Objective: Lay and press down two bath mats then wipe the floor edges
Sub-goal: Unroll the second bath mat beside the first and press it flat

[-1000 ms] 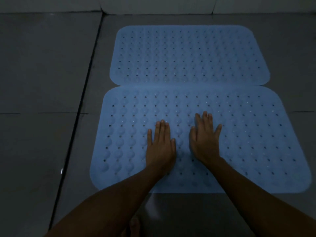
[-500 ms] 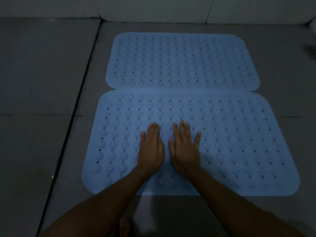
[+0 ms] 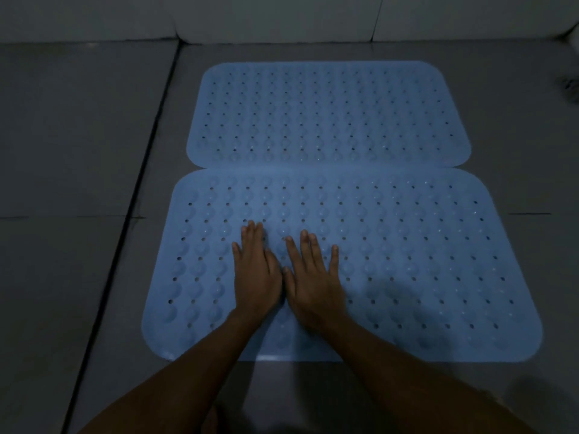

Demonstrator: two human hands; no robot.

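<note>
Spreading across the dim scene, the grey tiled floor (image 3: 78,151) carries two pale blue perforated mats laid long edge to long edge, the near bath mat (image 3: 407,261) slightly overlapping or touching the far bath mat (image 3: 329,114), which lies close to the white wall base (image 3: 282,17). On the near mat, left of its middle, the left hand (image 3: 257,277) lies flat, palm down, with its fingers straight and close together. Just beside it, thumbs almost touching, the right hand (image 3: 313,283) also rests flat on the mat, fingers straight and a little spread.
</note>
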